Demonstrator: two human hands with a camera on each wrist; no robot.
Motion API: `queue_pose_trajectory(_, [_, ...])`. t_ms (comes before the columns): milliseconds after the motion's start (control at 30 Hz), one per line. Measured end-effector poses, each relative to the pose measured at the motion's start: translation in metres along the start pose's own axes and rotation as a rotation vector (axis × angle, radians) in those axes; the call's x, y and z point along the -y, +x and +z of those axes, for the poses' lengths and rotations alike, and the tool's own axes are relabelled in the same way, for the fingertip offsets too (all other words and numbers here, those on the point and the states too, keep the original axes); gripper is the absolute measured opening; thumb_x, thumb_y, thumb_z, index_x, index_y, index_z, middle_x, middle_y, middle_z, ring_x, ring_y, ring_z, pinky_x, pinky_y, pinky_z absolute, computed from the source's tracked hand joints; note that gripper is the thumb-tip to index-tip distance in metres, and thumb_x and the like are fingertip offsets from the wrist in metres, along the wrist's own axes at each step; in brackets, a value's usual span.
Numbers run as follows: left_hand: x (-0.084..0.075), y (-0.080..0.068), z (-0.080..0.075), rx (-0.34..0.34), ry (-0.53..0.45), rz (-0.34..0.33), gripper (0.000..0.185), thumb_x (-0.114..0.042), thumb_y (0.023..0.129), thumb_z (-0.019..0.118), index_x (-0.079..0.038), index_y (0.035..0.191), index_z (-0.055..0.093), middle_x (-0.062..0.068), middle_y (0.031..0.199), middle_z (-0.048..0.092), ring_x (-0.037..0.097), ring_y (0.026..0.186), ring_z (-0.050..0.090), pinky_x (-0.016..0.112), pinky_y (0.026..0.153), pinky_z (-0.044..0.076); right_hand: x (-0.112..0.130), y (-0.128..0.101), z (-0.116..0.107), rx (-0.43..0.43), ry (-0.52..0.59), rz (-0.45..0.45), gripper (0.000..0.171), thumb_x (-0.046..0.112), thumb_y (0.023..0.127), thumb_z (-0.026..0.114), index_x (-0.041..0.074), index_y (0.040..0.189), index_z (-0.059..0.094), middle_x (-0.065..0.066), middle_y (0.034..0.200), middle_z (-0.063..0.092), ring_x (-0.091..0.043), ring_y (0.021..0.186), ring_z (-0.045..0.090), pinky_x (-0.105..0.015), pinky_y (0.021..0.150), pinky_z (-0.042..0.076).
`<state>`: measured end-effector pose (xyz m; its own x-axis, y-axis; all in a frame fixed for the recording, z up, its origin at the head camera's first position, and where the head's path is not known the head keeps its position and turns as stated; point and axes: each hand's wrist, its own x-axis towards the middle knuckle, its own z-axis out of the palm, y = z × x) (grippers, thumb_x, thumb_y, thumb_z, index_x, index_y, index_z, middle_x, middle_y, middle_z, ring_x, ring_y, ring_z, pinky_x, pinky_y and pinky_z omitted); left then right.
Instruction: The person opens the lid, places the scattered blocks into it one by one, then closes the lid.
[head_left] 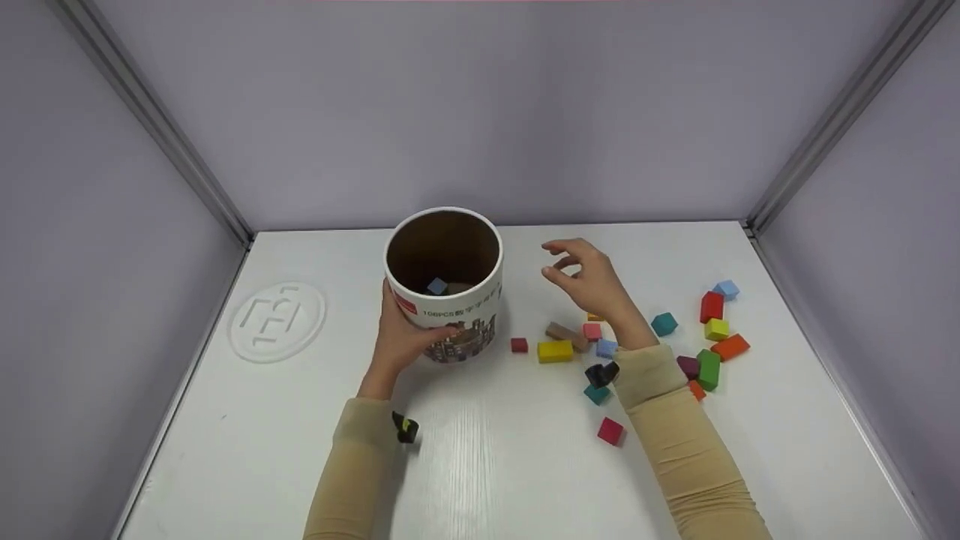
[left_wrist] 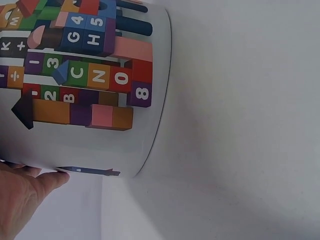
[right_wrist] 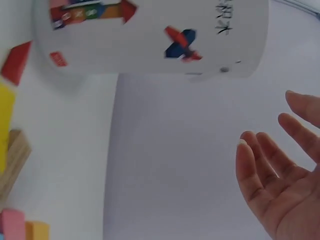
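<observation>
A white toy-block bucket (head_left: 480, 304) with a printed picture of blocks stands toward the back of the table. My left hand (head_left: 399, 339) grips its left side, thumb across the front. In the left wrist view, part of that hand (left_wrist: 22, 197) lies against the bucket wall (left_wrist: 95, 147). Inside are a light blue block (head_left: 437, 286) and something brownish; the rest of the inside is dark. My right hand (head_left: 592, 279) hovers right of the bucket, fingers loosely bent. The right wrist view shows that hand (right_wrist: 282, 200) holding nothing, apart from the bucket (right_wrist: 125, 47).
Right of the bucket lie a dark red cube (head_left: 519, 345), a yellow block (head_left: 555, 352) and a brown block (head_left: 564, 334). Several coloured blocks, among them a green one (head_left: 708, 370), are scattered around the right forearm. A round embossed logo (head_left: 276, 322) marks the table's left. Panels enclose the table.
</observation>
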<state>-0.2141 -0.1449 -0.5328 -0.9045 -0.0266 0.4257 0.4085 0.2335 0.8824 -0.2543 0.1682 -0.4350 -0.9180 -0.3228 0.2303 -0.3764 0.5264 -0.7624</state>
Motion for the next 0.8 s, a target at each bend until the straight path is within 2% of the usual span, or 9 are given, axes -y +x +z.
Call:
queue_pose_trajectory(233, [-0.008, -0.001, 0.000, -0.002, 0.007, 0.004, 0.131, -0.016, 0.054, 0.099, -0.015, 0.155, 0.015, -0.004, 0.145, 0.040, 0.022, 0.132, 0.041, 0.038, 0.114, 0.031, -0.026, -0.020, 0.007, 0.117, -0.088, 0.038, 0.041, 0.014, 0.096, 0.066, 0.006, 0.135, 0.056, -0.017, 0.127, 0.056, -0.030, 0.109, 0.058, -0.046, 0.095, 0.052])
queue_pose_trajectory(467, [-0.008, -0.003, 0.000, -0.008, 0.029, 0.020, 0.131, -0.019, 0.054, 0.099, -0.010, 0.154, 0.016, -0.004, 0.145, 0.041, 0.020, 0.132, 0.041, 0.038, 0.114, 0.031, -0.044, -0.037, 0.023, 0.260, -0.168, 0.190, 0.042, 0.019, 0.095, 0.067, 0.012, 0.135, 0.057, -0.013, 0.131, 0.055, -0.033, 0.117, 0.052, -0.047, 0.099, 0.049])
queue_pose_trajectory(667, [-0.008, -0.003, -0.001, -0.004, 0.032, 0.028, 0.131, -0.017, 0.054, 0.099, -0.008, 0.154, 0.015, -0.004, 0.145, 0.040, 0.023, 0.133, 0.040, 0.038, 0.114, 0.030, -0.056, -0.043, 0.039, 0.341, -0.289, 0.208, 0.038, 0.015, 0.092, 0.071, 0.009, 0.128, 0.063, -0.014, 0.131, 0.054, -0.033, 0.118, 0.051, -0.049, 0.103, 0.045])
queue_pose_trajectory(800, [-0.009, -0.003, 0.000, -0.004, 0.036, 0.019, 0.132, -0.018, 0.054, 0.099, -0.010, 0.155, 0.015, -0.005, 0.146, 0.039, 0.021, 0.133, 0.039, 0.037, 0.115, 0.029, -0.060, -0.046, 0.046, 0.368, -0.349, 0.214, 0.044, 0.007, 0.084, 0.077, 0.006, 0.126, 0.064, -0.012, 0.125, 0.055, -0.030, 0.114, 0.051, -0.047, 0.103, 0.046])
